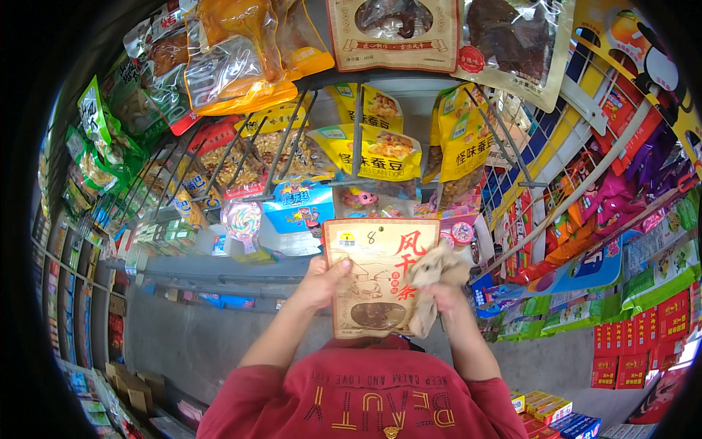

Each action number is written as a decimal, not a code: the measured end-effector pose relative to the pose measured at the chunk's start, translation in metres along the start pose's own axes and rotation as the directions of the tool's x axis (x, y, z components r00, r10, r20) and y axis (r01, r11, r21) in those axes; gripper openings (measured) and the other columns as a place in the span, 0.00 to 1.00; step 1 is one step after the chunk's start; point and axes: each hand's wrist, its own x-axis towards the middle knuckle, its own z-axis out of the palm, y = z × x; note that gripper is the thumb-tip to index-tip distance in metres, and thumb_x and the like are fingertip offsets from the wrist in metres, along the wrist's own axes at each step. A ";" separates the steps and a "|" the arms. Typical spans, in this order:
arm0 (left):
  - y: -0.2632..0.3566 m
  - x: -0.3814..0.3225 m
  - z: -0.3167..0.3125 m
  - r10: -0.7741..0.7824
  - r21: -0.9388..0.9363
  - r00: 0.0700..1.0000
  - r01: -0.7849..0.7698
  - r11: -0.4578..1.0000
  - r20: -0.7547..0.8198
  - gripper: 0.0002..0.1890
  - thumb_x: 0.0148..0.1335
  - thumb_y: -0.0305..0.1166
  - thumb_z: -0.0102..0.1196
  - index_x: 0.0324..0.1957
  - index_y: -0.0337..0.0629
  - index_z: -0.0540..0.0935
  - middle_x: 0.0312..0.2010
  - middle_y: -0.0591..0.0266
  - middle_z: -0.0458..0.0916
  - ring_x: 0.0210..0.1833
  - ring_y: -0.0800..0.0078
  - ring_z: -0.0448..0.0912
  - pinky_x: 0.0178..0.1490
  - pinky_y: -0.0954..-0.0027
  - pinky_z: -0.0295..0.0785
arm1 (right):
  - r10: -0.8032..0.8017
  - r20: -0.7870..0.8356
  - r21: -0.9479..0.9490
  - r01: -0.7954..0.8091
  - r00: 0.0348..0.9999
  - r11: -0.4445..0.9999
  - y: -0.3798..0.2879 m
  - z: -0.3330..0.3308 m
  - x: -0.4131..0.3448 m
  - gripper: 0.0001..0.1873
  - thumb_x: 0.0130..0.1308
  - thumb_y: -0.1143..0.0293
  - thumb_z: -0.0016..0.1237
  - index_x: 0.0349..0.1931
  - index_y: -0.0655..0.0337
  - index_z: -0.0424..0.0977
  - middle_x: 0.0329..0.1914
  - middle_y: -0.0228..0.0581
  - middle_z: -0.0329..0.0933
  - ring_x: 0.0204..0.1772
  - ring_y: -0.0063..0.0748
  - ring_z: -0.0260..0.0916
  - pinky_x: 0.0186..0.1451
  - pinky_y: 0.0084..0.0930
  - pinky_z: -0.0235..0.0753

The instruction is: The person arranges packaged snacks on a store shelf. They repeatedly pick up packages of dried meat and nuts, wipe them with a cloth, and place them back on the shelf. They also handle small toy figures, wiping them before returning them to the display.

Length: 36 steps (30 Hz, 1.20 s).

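Note:
My left hand grips the left edge of a tan paper snack pouch, thumb on its front. The pouch is upright before my chest, with a hang hole, red and black printing and an oval window showing dark pieces. A crumpled beige cloth, stained and slightly blurred, is bunched in my right hand against the pouch's right side. Beyond the pouch, yellow snack bags and a blue candy box stand on the shelf. A similar tan pouch hangs above.
Metal hooks jut from the rack towards me. Orange-edged vacuum packs hang upper left. A wire basket rim with bright candy bags curves along the right. Red cartons are stacked lower right; cardboard boxes sit lower left.

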 end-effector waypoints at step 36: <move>0.260 -0.029 0.085 0.319 0.624 0.916 -0.401 0.671 0.245 0.19 0.61 0.41 0.49 0.45 0.34 0.75 0.38 0.60 0.78 0.39 0.77 0.75 0.43 0.72 0.71 | 0.281 0.018 -0.304 -0.262 0.960 0.916 0.053 0.028 0.011 0.19 0.62 0.70 0.43 0.53 0.63 0.62 0.50 0.33 0.66 0.52 0.24 0.64 0.56 0.23 0.63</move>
